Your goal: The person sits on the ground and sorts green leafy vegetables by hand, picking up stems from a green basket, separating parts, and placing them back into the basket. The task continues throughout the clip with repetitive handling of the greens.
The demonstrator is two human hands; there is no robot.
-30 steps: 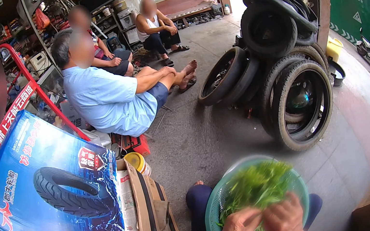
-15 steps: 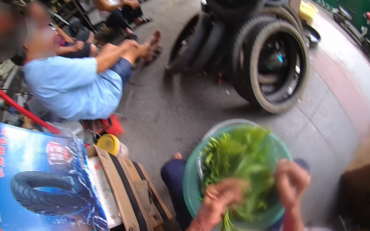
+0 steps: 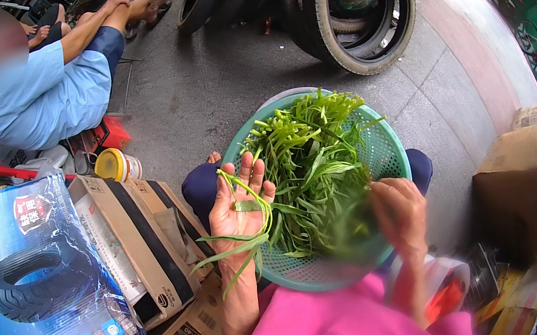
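Note:
A green plastic colander (image 3: 388, 151) rests at my lap, heaped with leafy green stems like water spinach (image 3: 312, 174). At its left rim my left hand (image 3: 234, 217) is turned palm up, holding a few long stems with narrow leaves (image 3: 253, 242) that lie across the palm and hang past the wrist. My right hand (image 3: 401, 210) is over the colander's right side, its fingers curled together around blurred greens (image 3: 353, 224); how much they grip is smeared by motion.
Left of me stand a blue tyre box (image 3: 38, 277), opened cardboard cartons (image 3: 144, 231) and a yellow-lidded tub (image 3: 112, 166). Stacked tyres (image 3: 321, 16) stand ahead on the paved floor. Someone in a light blue shirt (image 3: 44, 98) sits at the upper left. More cardboard boxes (image 3: 522, 175) are at the right.
The view has tilted downward. My left hand has moved out to the colander's left rim and turned palm up with stems in it. The heap of greens looks lower and lies in the colander.

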